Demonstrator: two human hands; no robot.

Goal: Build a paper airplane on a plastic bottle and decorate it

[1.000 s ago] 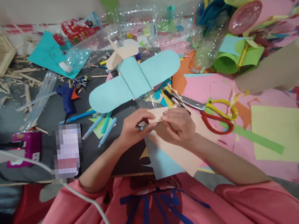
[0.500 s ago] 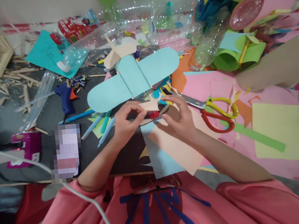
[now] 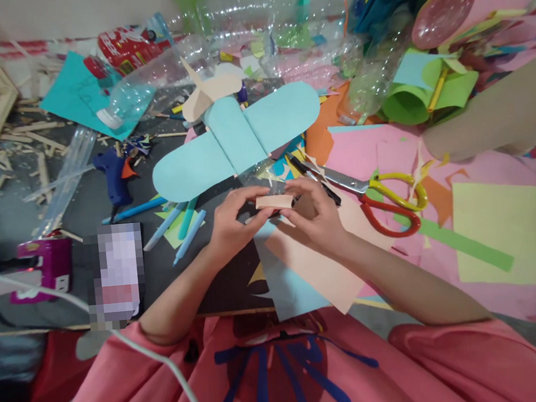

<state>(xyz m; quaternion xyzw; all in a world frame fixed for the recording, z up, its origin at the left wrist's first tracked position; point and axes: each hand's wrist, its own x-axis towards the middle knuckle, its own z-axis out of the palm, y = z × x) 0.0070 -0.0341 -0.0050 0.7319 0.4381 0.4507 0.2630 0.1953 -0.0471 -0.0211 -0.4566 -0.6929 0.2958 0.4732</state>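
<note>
Light-blue paper wings (image 3: 236,135) lie just beyond both hands, long axis slanting from near left to far right. A peach sheet (image 3: 321,268) lies below the right hand (image 3: 320,215); scissors (image 3: 345,180) lie to that hand's right. The left hand (image 3: 229,220) and right hand are half-curled, thumbs and fingertips pinching opposite ends of 1 small peach strip (image 3: 274,202). It spans crosswise between them, neither hand clearly nearer.

No readable text — blurred white lettering on red label (image 3: 129,48)
</note>
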